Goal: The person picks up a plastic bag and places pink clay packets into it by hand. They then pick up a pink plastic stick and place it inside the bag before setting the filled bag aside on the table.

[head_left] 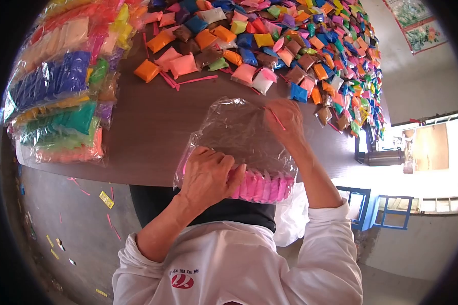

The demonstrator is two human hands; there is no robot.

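Observation:
A clear plastic bag [226, 124] lies at the near edge of the brown table, its upper part puffed out. Bright pink packets [262, 187] stand in a row along its bottom. My left hand [208, 170] is closed on the bag's left side, fingers curled over the film and thumb above the packets. At the bag's upper right corner, my right hand [286, 119] is closed in a fist, slightly blurred. A thin pink stick [275, 119] shows against its fingers. The fingertips are hidden.
Small colourful packets [206, 38] cover the far and right part of the table [147, 122]. Loose pink sticks [196, 80] lie before them. Filled clear bags [61, 76] are stacked at the left. Blue-framed furniture [392, 211] stands at the right; scraps litter the floor [91, 218].

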